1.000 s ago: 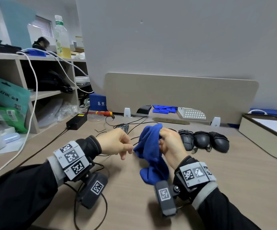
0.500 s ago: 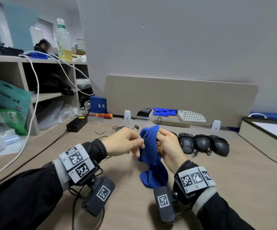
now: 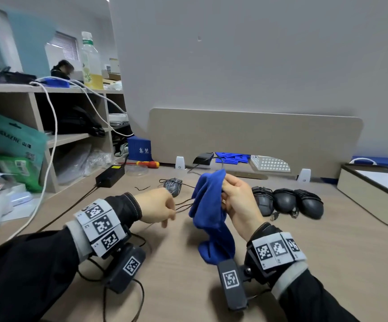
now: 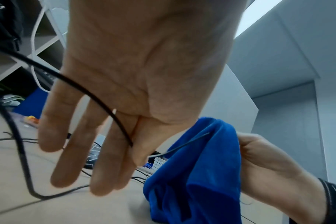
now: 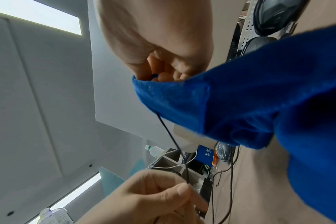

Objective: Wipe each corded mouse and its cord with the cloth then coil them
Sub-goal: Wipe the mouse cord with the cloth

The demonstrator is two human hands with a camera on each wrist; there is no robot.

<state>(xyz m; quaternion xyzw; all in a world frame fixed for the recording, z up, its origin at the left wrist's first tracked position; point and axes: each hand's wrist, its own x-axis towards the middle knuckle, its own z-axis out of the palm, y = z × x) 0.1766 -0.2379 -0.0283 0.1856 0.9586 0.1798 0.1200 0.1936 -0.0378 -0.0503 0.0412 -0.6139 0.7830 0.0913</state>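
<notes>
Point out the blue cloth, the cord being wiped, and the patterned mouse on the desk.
blue cloth (image 3: 208,205): head view, upper folded part.
cord (image 5: 170,133): right wrist view, stretch below the cloth.
patterned mouse (image 3: 174,185): head view, top shell.

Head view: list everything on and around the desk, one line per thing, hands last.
cloth: one, blue, held above desk
cord: one, black, between hands
patterned mouse: one, dark, behind left hand
coiled mice: three, black, right of cloth
power adapter: one, black, left
screwdriver: one, red-yellow, by divider
bottle: one, clear, on shelf
tray: one, beige, far right
left hand: pinches cord
right hand: grips cloth around cord
</notes>
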